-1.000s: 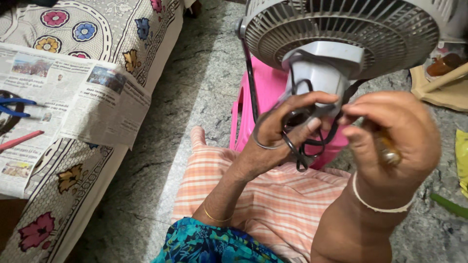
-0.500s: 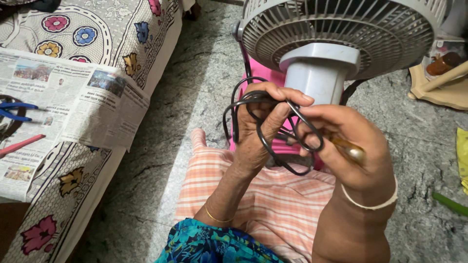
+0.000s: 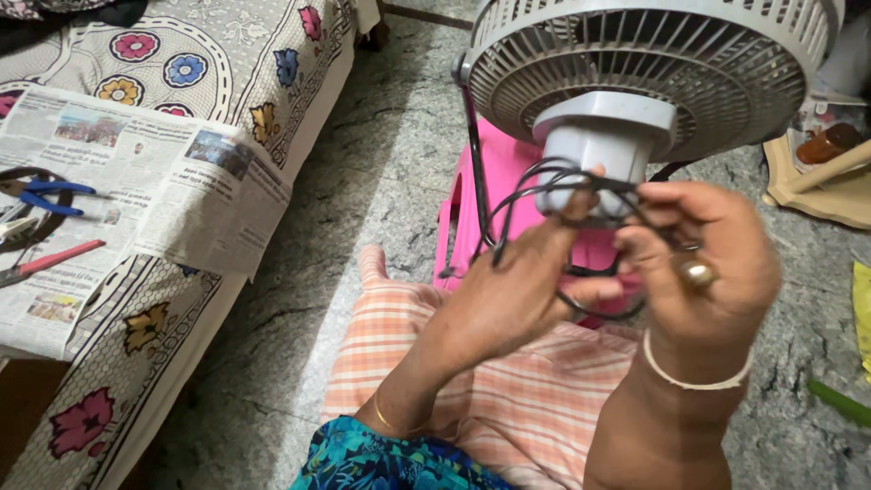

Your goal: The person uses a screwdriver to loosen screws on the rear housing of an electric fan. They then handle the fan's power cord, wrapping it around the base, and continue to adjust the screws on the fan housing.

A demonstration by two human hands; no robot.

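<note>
A black power cord (image 3: pixel 581 195) is held looped just below the grey fan (image 3: pixel 649 68) motor housing. It is pinched between the curled fingers of the left hand (image 3: pixel 508 295) and the right hand (image 3: pixel 703 268). It looks light, limp and tangle-prone, best gripped at the loops. Its plug is hidden, and the fan's top is cut off.

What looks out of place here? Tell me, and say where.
The grey fan rests tipped on a pink stool on the floor, not upright. Its black cord is bunched in loose loops between the left hand and right hand. Pliers lie on a newspaper spread over the bed.
</note>
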